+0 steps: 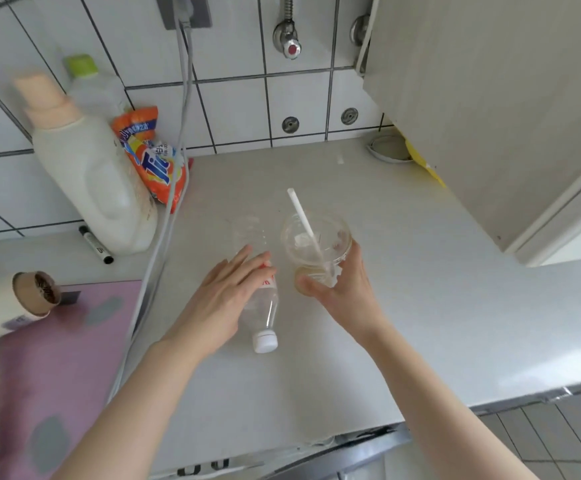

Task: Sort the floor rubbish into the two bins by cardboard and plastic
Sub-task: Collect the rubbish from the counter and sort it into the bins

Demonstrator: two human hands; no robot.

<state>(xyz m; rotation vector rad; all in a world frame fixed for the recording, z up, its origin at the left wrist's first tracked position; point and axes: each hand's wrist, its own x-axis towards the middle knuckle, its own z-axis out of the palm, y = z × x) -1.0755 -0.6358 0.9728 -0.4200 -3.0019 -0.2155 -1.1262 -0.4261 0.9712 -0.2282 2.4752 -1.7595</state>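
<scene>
A clear plastic bottle (265, 308) with a white cap and a red label lies on its side on the white appliance top (420, 306). My left hand (221, 299) lies on it with straight fingers. My right hand (342, 289) grips a clear plastic cup (313, 249) that stands upright with a white straw (303, 220) and a little pale liquid in it. A second clear cup (247, 228), empty, stands just behind the bottle. No bins are in view.
A large white detergent jug (98, 178), a green-capped bottle (88, 81) and an orange washing powder bag (154, 157) stand at the back left. A black marker (95, 244), a grey cable (168, 216) and a pink mat (60, 368) lie left. A cabinet door (490, 98) hangs at the right.
</scene>
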